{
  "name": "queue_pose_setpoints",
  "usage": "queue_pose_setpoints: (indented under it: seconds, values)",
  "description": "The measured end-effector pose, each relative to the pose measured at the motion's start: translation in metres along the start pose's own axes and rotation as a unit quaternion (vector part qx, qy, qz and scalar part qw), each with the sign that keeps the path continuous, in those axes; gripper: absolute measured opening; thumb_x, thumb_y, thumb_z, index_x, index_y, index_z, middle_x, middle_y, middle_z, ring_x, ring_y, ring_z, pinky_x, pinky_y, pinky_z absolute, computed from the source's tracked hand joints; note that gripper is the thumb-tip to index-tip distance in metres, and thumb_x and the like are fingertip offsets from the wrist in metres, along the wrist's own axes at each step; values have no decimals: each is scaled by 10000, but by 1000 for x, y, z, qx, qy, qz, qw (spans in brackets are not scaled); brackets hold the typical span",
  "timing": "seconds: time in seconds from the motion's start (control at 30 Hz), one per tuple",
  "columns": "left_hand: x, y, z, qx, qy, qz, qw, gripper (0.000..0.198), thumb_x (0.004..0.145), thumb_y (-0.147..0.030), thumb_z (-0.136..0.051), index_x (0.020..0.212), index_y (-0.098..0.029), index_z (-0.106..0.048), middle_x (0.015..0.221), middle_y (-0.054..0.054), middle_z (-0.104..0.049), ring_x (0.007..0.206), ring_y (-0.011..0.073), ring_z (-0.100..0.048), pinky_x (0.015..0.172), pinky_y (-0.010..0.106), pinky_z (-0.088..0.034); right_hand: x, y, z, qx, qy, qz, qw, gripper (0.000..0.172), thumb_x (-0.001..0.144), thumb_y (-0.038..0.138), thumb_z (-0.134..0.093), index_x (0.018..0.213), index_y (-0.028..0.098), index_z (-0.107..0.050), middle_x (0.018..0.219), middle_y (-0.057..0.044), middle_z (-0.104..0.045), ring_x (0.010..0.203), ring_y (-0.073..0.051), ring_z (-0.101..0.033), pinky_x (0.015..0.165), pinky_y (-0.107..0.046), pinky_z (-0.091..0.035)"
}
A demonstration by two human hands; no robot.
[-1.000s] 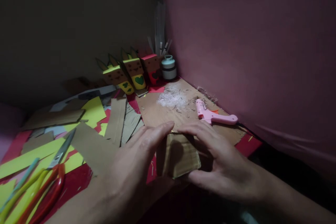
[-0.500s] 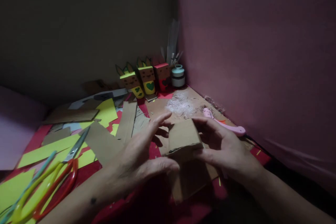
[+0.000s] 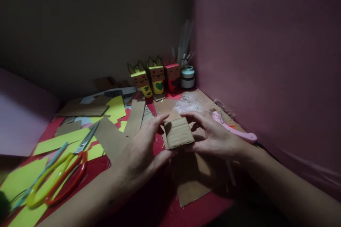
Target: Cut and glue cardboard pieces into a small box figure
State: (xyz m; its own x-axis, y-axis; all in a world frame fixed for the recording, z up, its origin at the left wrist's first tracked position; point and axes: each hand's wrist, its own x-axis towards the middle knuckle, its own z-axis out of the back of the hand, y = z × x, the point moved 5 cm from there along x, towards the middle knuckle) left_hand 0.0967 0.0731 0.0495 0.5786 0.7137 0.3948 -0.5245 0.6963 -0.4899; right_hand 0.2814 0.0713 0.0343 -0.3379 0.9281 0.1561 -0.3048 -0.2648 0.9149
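Between my two hands is a small cardboard box [image 3: 179,133], held above a flat cardboard sheet [image 3: 189,188]. My left hand [image 3: 145,147] closes on the box's left side, thumb at the lower front corner and fingers at the far left edge. On the right side, my right hand [image 3: 213,136] grips it with the thumb low and the index finger along the back edge. The box's underside is out of sight. A pink glue gun [image 3: 234,131] lies beyond my right hand.
Large scissors [image 3: 68,170] with yellow and red handles lie left, among yellow paper [image 3: 62,140] and cardboard scraps [image 3: 110,138]. Several box-headed paper figures [image 3: 157,78] stand at the back beside a light blue jar [image 3: 188,77]. Clear shreds [image 3: 186,104] lie before them. A pink wall [image 3: 266,60] rises at right.
My left hand has closed onto the box, where it was open beside it before. The box has tilted so its top face shows squarer. The view has shifted slightly left.
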Motion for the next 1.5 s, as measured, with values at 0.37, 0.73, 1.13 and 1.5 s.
queue_pose_setpoints:
  seconds: [0.37,0.73,1.13,1.5]
  values:
    - [-22,-7,-7,46,-113,-30,992,626,858,-109,-553,1426,-226,-318,1208,115,-548,1097,269,-540,952,448,-504,-8,-7,-18,172,32,26,984,690,775,183,-776,1364,331,-449,1364,-78,-513,1231,-239,-572,1007,-441,-515]
    - [-24,-16,-16,112,-105,-81,985,475,904,-57,-525,1350,-198,-440,1279,150,-502,1142,291,-472,957,468,-477,-10,-14,-28,290,57,-16,955,701,823,288,-768,1406,312,-380,1190,-67,-625,1085,-214,-643,942,-407,-516]
    - [-28,-17,-21,168,-119,-95,974,479,909,-42,-479,1355,-218,-474,1339,143,-487,1161,289,-491,958,455,-510,-11,-13,-27,292,1,-58,955,399,900,430,-651,1266,314,-544,1079,-35,-648,985,-197,-654,876,-386,-534]
    - [-17,-23,-16,156,-120,-104,975,460,907,-52,-541,1346,-178,-482,1322,179,-493,1159,309,-496,935,469,-500,3,-8,-21,330,-43,-90,939,207,880,352,-695,1065,263,-666,910,2,-688,811,-136,-651,756,-270,-500]
